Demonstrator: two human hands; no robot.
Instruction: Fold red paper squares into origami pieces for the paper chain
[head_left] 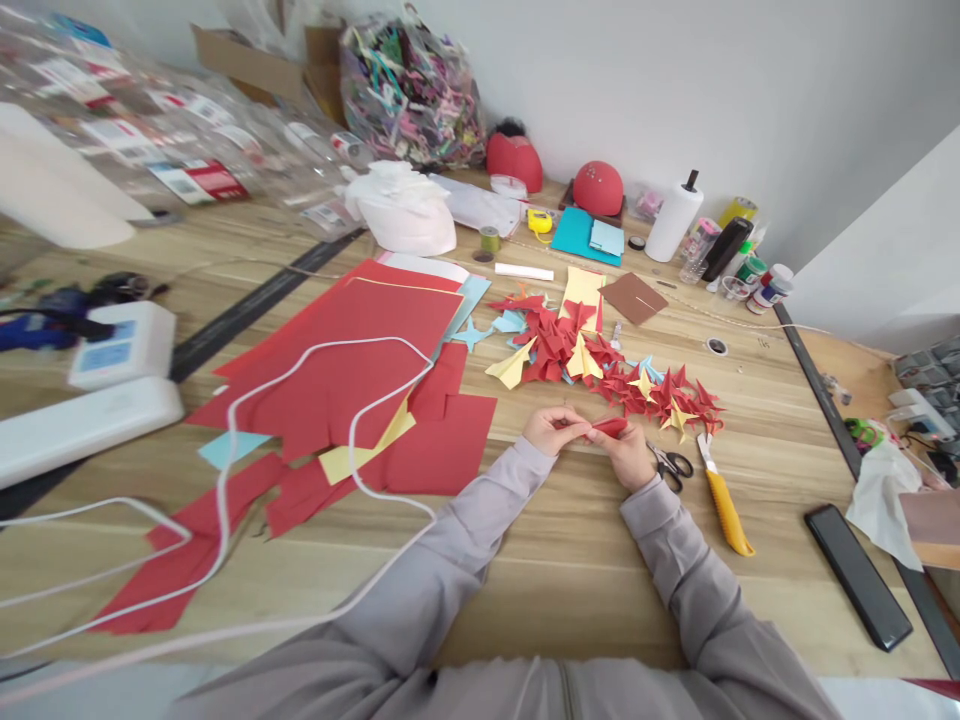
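Note:
A small folded piece of red paper (611, 427) is pinched between my two hands above the wooden table. My left hand (553, 430) grips its left end with fingers closed, and my right hand (628, 452) closes round the right part. Much of the paper is hidden by my fingers. Just beyond lies a heap of folded red paper shapes (551, 345), mixed with some yellow and blue ones. Black-handled scissors (675, 466) rest right of my right hand, beside a yellow utility knife (726, 505).
Red paper sheets (375, 350) spread over the left side, with a white cable (352, 430) looping across them. A black phone (859, 575) lies at the right. Along the back stand a white roll (675, 220), a yellow tape measure (538, 222) and a white bag (409, 205).

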